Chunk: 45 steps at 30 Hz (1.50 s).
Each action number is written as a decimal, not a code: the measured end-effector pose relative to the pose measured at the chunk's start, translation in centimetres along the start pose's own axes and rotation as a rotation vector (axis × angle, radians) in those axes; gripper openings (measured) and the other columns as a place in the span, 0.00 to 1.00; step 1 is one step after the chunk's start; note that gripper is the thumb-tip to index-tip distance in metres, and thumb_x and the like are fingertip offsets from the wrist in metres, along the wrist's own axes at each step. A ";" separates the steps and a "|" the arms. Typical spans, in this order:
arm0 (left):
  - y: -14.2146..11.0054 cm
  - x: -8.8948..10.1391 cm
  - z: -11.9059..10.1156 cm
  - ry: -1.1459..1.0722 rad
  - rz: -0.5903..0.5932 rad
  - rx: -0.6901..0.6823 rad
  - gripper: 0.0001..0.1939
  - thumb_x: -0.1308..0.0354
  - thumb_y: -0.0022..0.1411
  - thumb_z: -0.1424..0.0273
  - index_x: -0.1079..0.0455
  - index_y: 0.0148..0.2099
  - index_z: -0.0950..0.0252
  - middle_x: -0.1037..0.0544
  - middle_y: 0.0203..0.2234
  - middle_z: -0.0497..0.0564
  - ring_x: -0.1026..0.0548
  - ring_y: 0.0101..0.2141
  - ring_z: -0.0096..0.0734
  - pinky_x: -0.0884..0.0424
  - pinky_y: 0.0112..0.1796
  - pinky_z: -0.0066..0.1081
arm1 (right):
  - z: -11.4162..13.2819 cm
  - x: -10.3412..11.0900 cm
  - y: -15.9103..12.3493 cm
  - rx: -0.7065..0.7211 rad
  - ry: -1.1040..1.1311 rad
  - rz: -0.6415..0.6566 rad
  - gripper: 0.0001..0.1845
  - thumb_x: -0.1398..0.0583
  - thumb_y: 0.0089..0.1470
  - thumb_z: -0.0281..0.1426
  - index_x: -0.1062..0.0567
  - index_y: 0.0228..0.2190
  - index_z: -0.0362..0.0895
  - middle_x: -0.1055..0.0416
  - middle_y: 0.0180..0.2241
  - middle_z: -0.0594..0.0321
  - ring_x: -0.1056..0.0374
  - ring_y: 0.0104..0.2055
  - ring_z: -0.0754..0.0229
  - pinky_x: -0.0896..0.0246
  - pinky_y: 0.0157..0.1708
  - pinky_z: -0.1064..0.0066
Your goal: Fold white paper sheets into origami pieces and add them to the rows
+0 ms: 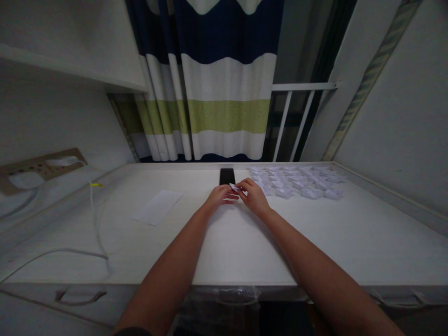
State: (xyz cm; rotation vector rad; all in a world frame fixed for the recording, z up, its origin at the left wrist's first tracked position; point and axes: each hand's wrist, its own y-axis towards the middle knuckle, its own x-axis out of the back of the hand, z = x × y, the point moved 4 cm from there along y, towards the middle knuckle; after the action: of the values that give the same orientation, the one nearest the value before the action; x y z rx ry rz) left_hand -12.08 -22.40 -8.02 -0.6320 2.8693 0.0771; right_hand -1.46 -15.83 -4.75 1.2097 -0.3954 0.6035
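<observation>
Both of my hands meet over the middle of the white desk, near its back. Between them is a small folded piece of white paper (pixel 234 187). My left hand (pixel 221 196) has its fingers closed about the paper's left side. On the other side, my right hand (pixel 252 195) pinches the paper between thumb and fingertips. Just behind the hands lies a black phone-like slab (pixel 227 175), partly covered by them. To the right sit several folded white paper pieces (pixel 297 181) in rows. A flat white paper sheet (pixel 157 206) rests on the left.
A striped curtain (pixel 229 93) hangs behind the white desk (pixel 245 252). White cables (pixel 94 214) run from a power strip (pixel 42 170) across the desk's left side. A drawer handle (pixel 80 298) is below the front edge. A wall stands at the right.
</observation>
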 end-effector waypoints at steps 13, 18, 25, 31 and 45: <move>-0.1 0.3 0.0 0.054 -0.069 -0.025 0.07 0.49 0.55 0.71 0.34 0.29 0.69 0.27 0.21 0.51 0.27 0.22 0.28 0.30 0.27 0.31 | 0.4 -0.4 0.0 0.084 -0.063 0.090 0.06 0.43 0.47 0.25 0.29 0.31 0.41 0.33 0.31 0.58 0.37 0.34 0.60 0.40 0.36 0.69; 0.1 0.3 0.0 0.122 -0.100 -0.033 0.07 0.50 0.55 0.71 0.35 0.28 0.69 0.27 0.19 0.49 0.28 0.20 0.27 0.31 0.26 0.29 | 0.2 -0.4 -0.1 0.106 -0.100 0.102 0.04 0.43 0.49 0.28 0.28 0.29 0.42 0.33 0.31 0.59 0.37 0.35 0.61 0.41 0.36 0.69; 0.7 0.5 0.6 0.301 -0.094 -0.117 0.08 0.47 0.53 0.68 0.35 0.26 0.69 0.28 0.20 0.48 0.28 0.20 0.25 0.32 0.22 0.25 | -0.4 -0.9 -0.2 -0.015 -0.076 0.216 0.05 0.42 0.48 0.28 0.26 0.27 0.42 0.33 0.29 0.60 0.37 0.31 0.63 0.42 0.33 0.72; 0.6 0.6 0.7 0.375 -0.052 -0.220 0.13 0.46 0.52 0.62 0.32 0.27 0.68 0.28 0.21 0.50 0.29 0.22 0.26 0.32 0.23 0.25 | -1.1 -1.1 0.0 -0.094 0.049 0.225 0.05 0.42 0.48 0.28 0.26 0.25 0.41 0.33 0.27 0.61 0.38 0.27 0.65 0.43 0.29 0.74; 0.2 0.4 0.1 0.469 -0.069 -0.276 0.17 0.47 0.52 0.58 0.31 0.26 0.68 0.29 0.19 0.49 0.31 0.21 0.26 0.33 0.23 0.25 | -1.7 -1.3 0.0 -0.205 0.176 0.240 0.05 0.40 0.46 0.29 0.27 0.22 0.40 0.32 0.24 0.63 0.38 0.27 0.65 0.44 0.28 0.75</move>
State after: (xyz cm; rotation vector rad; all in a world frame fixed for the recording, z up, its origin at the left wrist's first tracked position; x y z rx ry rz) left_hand -12.50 -22.41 -8.25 -0.9045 3.3138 0.3661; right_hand -2.57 -14.50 -6.04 0.9120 -0.4455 0.8482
